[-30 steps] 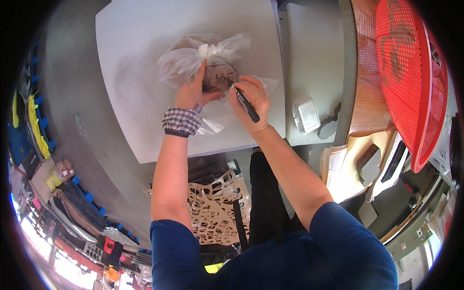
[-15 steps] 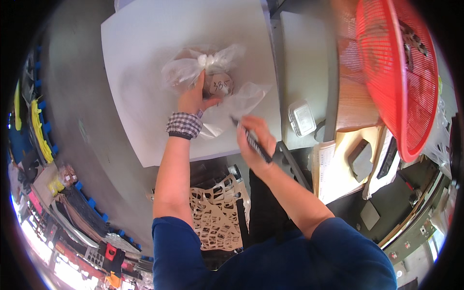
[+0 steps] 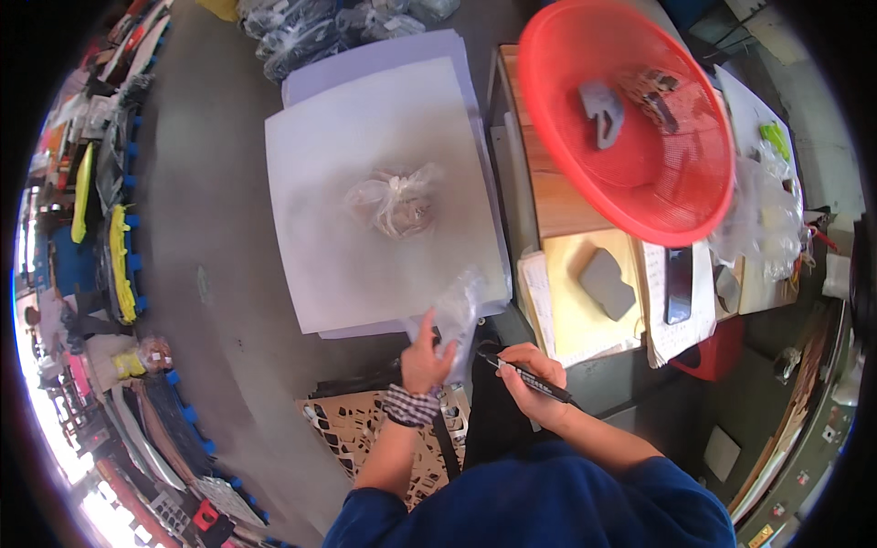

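My left hand (image 3: 424, 363), with a checked band at the wrist, is in front of the near edge of a stack of white sheets. It grips a crumpled clear plastic bag (image 3: 461, 306) between thumb and fingers; part of the bag lies over the sheet's near edge. To its right, my right hand (image 3: 533, 391) is closed around a black marker (image 3: 541, 384), tip pointing up and left. Apart from both hands, a knotted clear plastic bag (image 3: 399, 196) with brownish contents sits on the top white sheet (image 3: 365, 119).
A red mesh basket (image 3: 603, 196) with a grey piece inside stands at the right. Nearer me are a grey block (image 3: 607, 285), papers and a phone (image 3: 678, 285). Bagged dark goods (image 3: 301, 32) lie at the back. A perforated tan sheet (image 3: 352, 425) hangs low, left of my legs.
My left hand has let go of the knotted bag and come back toward me, now with the loose plastic bag. My right hand, still with the marker, has also drawn nearer. The view has shifted.
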A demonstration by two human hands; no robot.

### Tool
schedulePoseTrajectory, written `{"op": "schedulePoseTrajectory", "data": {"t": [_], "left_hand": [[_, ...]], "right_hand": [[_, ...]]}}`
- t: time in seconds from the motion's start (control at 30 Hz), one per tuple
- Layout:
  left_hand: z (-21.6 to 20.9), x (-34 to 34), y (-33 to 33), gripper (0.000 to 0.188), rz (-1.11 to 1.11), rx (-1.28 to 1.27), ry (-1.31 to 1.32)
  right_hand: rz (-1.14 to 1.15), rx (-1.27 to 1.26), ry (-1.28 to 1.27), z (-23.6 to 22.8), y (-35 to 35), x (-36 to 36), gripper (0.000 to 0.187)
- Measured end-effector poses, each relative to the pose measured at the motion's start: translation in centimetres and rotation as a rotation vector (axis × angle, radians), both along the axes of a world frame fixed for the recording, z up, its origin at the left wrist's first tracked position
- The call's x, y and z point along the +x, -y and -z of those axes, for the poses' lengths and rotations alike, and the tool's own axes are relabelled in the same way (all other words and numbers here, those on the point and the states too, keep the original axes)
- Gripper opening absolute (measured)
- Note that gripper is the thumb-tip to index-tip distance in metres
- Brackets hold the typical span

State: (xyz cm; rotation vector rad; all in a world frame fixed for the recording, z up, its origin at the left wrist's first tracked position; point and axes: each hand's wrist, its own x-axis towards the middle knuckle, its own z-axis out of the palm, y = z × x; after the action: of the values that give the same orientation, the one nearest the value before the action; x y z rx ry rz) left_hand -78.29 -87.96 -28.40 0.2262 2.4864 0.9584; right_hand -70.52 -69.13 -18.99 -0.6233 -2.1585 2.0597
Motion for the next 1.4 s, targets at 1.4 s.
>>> {"op": "schedulePoseTrajectory", "data": {"t": [1.4], "left_hand": [[-24.1,35.0,-42.8,0.077,1.261,0.396,-0.697]], "right_hand": [[0.753,-0.966,-0.132,-13.7,-30.2,40.5,0.023]]}}
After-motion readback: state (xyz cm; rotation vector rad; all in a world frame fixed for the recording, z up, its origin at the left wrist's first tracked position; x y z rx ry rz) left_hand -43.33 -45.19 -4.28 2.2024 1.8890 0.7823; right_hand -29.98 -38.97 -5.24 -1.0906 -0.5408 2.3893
